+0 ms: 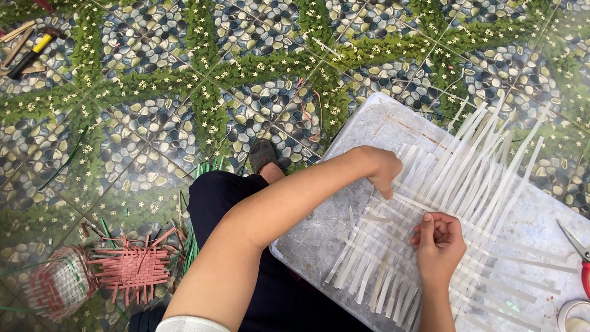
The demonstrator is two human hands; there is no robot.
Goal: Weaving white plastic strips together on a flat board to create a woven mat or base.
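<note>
White woven strips (442, 184) lie on our grey board (369, 123) over pebble-patterned floor tiles (153, 92). Our left hand (382, 169) and right hand (437, 243) each pinch a strip.

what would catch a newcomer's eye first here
Centre right, both hands, the left hand and the right hand, press on a mat of white woven strips lying on a grey board. At lower left a pink woven piece lies on the pebble-patterned floor.

Home weaving workspace: pebble-pattern tiled floor (153, 92), woven pink mat (132, 269), scissors (578, 252), white strips (467, 178).
</note>
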